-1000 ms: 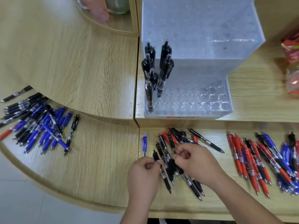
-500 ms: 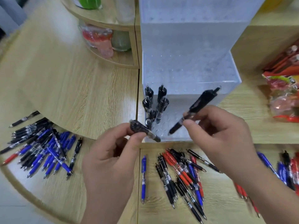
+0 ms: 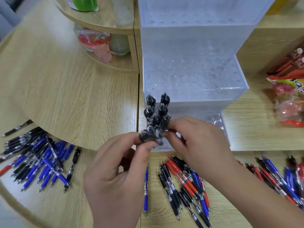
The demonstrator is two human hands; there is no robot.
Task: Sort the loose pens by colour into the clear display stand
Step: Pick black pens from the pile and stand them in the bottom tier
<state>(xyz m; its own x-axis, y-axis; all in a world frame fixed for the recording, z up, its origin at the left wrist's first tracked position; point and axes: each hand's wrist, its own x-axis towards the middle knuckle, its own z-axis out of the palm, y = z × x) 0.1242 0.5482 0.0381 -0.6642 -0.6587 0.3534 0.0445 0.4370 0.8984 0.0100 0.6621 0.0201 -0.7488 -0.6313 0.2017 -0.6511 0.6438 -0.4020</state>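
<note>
Your left hand (image 3: 115,175) is raised in front of the clear display stand (image 3: 189,76), thumb and forefinger pinching the top of a black pen (image 3: 144,137). Your right hand (image 3: 200,145) reaches in from the right, its fingertips closed on a second black pen (image 3: 166,120) just beside the first. Both pens sit against the cluster of black pens (image 3: 151,111) standing upright in the stand's front left corner. Your hands hide most of the lowest tier, and blur keeps me from telling whether either held pen is already seated in a hole. The loose pens (image 3: 179,180) lie mixed on the table (image 3: 75,199) just below your hands.
</note>
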